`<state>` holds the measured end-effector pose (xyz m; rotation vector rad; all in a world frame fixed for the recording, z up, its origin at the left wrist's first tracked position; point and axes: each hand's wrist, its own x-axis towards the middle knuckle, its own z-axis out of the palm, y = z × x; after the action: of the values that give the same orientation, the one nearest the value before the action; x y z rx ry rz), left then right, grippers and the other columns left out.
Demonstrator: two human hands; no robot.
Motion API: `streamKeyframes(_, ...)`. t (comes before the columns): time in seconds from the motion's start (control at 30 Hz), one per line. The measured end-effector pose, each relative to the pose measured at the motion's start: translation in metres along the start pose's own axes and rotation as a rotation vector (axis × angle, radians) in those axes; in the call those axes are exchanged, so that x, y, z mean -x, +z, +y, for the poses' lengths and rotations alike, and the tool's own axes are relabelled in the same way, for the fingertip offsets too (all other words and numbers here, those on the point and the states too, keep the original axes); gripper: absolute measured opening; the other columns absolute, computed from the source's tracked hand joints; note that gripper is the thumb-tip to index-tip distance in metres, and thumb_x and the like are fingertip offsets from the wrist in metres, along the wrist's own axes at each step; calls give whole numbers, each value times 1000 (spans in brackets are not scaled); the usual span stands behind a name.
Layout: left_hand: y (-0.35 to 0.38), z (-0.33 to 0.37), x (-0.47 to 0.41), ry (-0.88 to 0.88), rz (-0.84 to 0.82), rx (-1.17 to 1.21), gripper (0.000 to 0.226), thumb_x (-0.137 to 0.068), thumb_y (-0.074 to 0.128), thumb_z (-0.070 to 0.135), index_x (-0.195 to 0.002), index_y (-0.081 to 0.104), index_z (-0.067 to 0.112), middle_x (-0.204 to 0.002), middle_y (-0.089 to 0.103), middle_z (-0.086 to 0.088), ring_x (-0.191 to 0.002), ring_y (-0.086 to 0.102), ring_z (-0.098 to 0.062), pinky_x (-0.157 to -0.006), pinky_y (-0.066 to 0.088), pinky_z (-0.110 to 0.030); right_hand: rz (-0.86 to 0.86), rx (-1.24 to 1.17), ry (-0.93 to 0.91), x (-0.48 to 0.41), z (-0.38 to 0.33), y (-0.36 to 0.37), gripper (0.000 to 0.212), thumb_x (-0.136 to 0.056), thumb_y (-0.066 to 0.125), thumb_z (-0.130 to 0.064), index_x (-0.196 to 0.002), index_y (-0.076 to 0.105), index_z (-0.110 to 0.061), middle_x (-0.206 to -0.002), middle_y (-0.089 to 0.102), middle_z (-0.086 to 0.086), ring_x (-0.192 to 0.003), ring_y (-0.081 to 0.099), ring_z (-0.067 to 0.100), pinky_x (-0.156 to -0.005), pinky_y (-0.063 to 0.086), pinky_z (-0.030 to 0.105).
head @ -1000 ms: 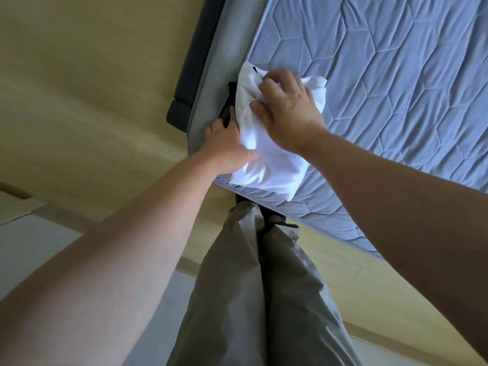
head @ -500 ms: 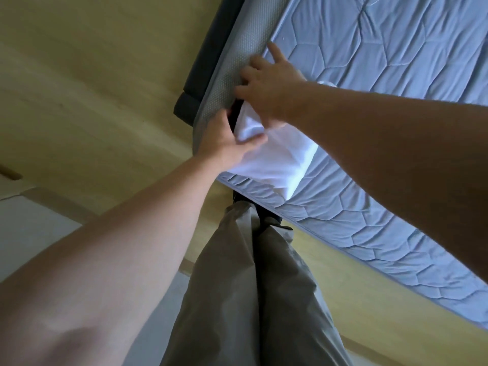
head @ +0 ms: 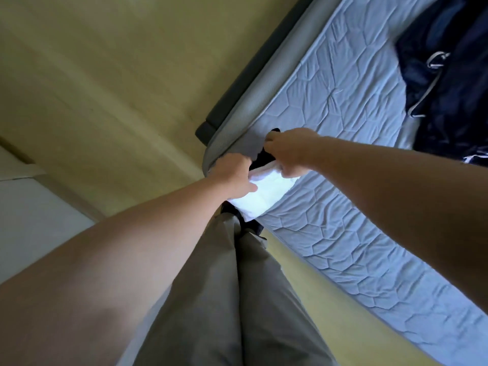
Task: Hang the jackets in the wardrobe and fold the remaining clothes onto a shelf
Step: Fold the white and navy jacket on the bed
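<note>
Right hand point(head: 287, 151) now pulled back from mattress point(head: 330, 101) corner, grasping white cloth point(head: 260, 199); left hand point(head: 233, 178) gripping same cloth.

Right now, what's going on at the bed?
A person stands at the corner of the mattress with both hands on a folded white garment lying at its edge. The left hand holds the near side, thumb on top. The right hand grips the far edge, where a dark cloth shows underneath. Dark blue clothing lies unfolded farther along the mattress, with no hand on it.
</note>
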<state>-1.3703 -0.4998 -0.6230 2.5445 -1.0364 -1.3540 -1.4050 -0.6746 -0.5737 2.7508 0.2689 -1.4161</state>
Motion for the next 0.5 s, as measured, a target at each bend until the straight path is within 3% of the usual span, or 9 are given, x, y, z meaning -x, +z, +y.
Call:
streamKeyframes(0.13,-53,11,75,189,122,-265,45,-82,74,51,-109,60,19,-111,56,-3,-116,48,-28,-88,35,-38,36,-161,56,69,-21,-31,75,-74,77,-36,-133,32,-21,-118,54,-3,-71,51,19,-53,37,31)
streamKeyframes(0.23,-103,14,143,238,156,-297,44,-85,76,41,-117,60,15,-115,53,-5,-102,57,-30,-77,38,-35,54,-104,21,118,-46,-77,93,-75,74,-44,-149,19,-30,-105,59,-3,-72,58,21,-56,37,31)
streamKeyframes(0.27,-120,14,165,238,166,-315,42,-87,75,38,-119,59,15,-117,51,-6,-95,60,-31,-71,39,-34,81,-13,1,131,-55,-96,83,-76,70,-50,-146,31,-33,-104,60,-4,-82,60,22,-64,37,32)
streamKeyframes(0.33,-157,10,209,231,213,-382,41,-89,73,37,-122,57,17,-124,47,-6,-89,62,-31,-69,45,-36,175,177,-40,156,-73,-136,53,-76,62,-59,-123,58,-33,-105,62,-5,-103,54,27,-77,32,38)
streamKeyframes(0.43,-215,-4,266,196,297,-456,41,-89,69,34,-125,56,20,-133,52,-5,-99,62,-29,-78,48,-37,290,197,-82,181,-94,-203,48,-79,57,-55,-119,59,-29,-118,61,-3,-126,44,27,-101,32,43)
streamKeyframes(0.5,-250,-20,298,151,373,-440,34,-88,67,30,-118,54,20,-111,62,-2,-93,58,-26,-71,37,-35,290,83,-118,193,-109,-249,45,-82,57,-47,-122,52,-26,-113,62,-1,-126,50,26,-109,33,46)
